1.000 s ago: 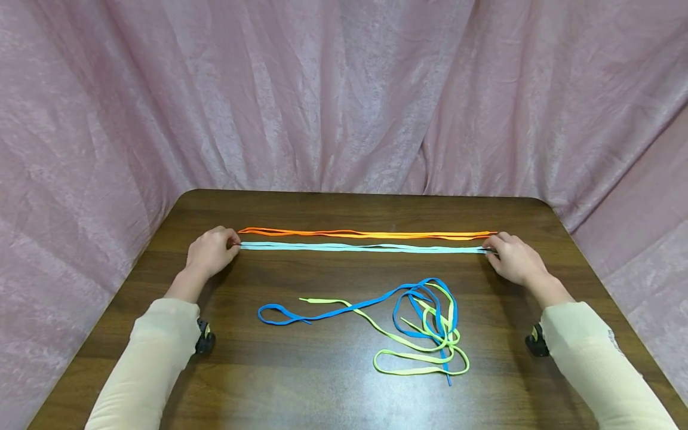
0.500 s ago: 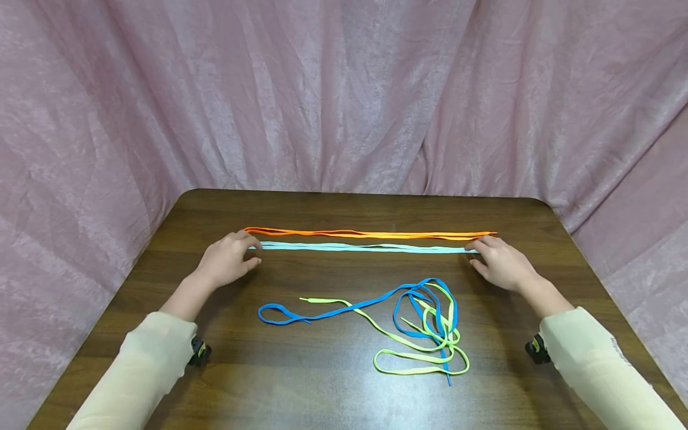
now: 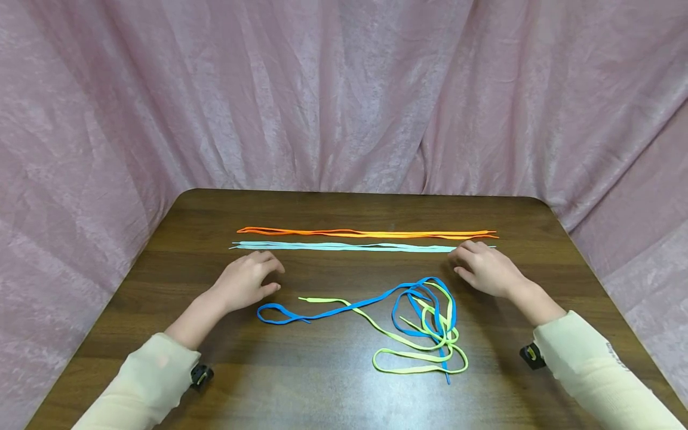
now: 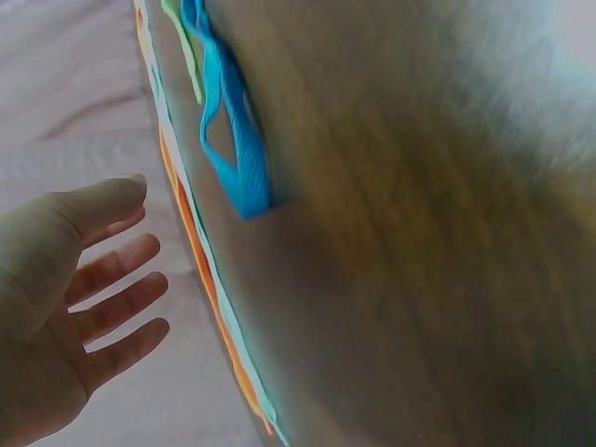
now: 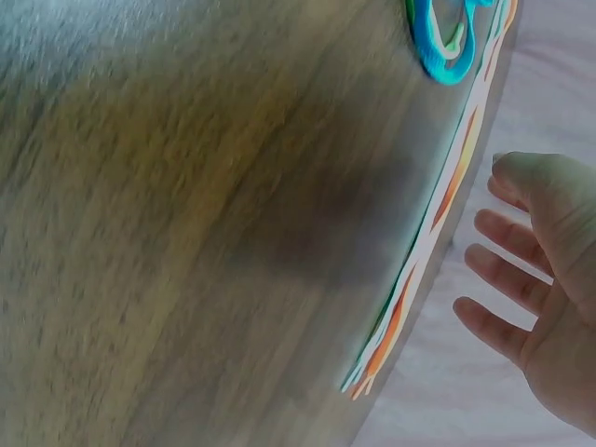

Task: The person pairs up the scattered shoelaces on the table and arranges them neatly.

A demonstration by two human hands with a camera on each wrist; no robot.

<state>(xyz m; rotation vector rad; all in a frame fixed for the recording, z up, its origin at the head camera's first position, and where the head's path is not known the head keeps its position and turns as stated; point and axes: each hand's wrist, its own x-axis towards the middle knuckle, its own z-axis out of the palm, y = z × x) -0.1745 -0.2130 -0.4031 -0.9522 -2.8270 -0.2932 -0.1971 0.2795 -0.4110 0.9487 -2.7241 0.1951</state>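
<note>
Left hand [image 3: 244,280] relaxed, holding nothing; I have its fingertips just nearside of the aqua shoelace [image 3: 306,245], thumb near the blue shoelace [image 3: 376,298]. Right hand [image 3: 486,270] also loose, fingertips overlapping the aqua shoelace; contact I can't tell. Orange shoelace [image 3: 419,235] beyond; lime shoelace [image 3: 408,371] tangled with the blue shoelace.
</note>
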